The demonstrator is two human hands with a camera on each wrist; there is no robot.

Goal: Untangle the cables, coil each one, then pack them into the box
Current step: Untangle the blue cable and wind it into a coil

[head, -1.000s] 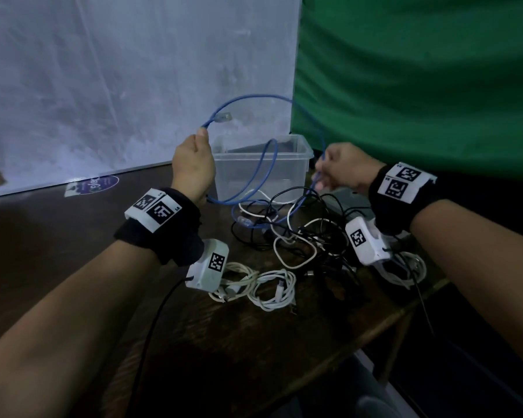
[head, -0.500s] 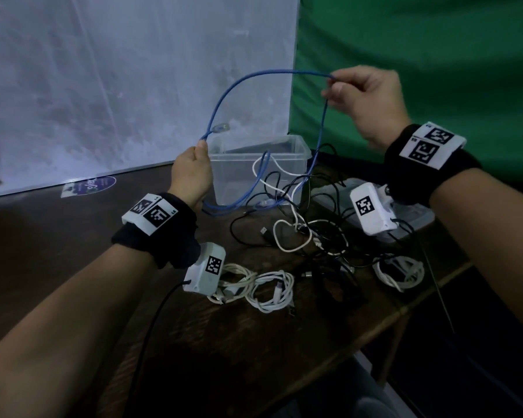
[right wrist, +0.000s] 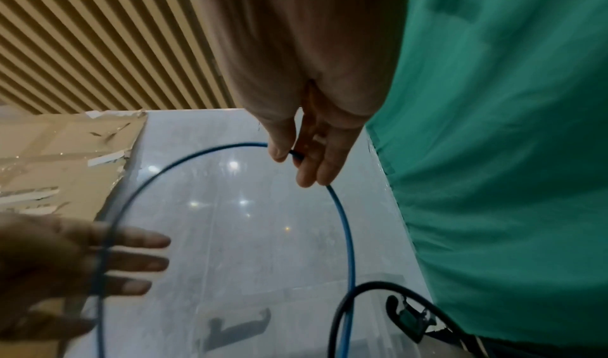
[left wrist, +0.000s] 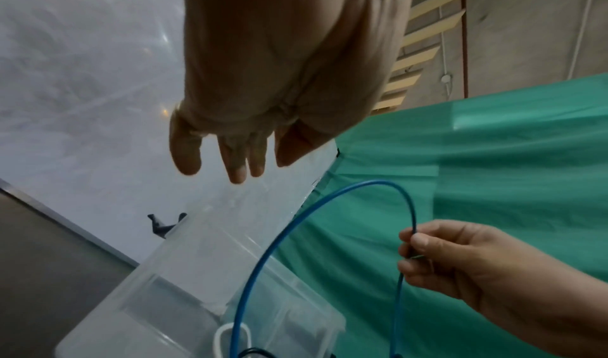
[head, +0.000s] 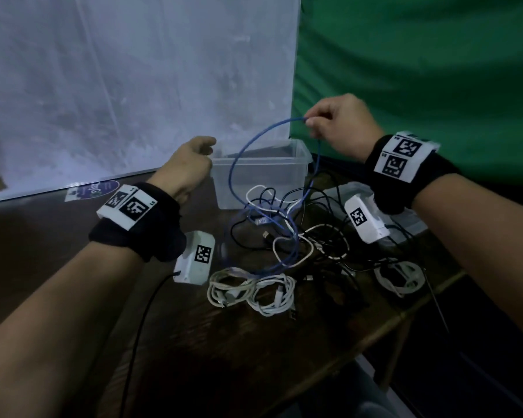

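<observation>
A blue cable (head: 235,164) rises in an arch from the tangle of black and white cables (head: 302,236) in front of the clear plastic box (head: 284,145). My right hand (head: 313,123) pinches the top of the arch between thumb and fingers, above the box's right side. The pinch also shows in the left wrist view, right hand (left wrist: 414,244) on the cable (left wrist: 375,181), and in the right wrist view (right wrist: 296,153). My left hand (head: 194,164) hovers at the box's left rim with relaxed fingers (left wrist: 235,160), holding nothing. The box (left wrist: 197,272) looks empty.
Two coiled white cables (head: 251,291) lie on the dark wooden table (head: 284,357) near me, and another white coil (head: 396,276) lies at the right. A clear lid (head: 414,221) sits under my right wrist. The table's edge runs close at the front right.
My left hand has let go of the blue cable's plug end and opened; that end has dropped to the pile. My right hand, still pinching the cable, has come down and left.
</observation>
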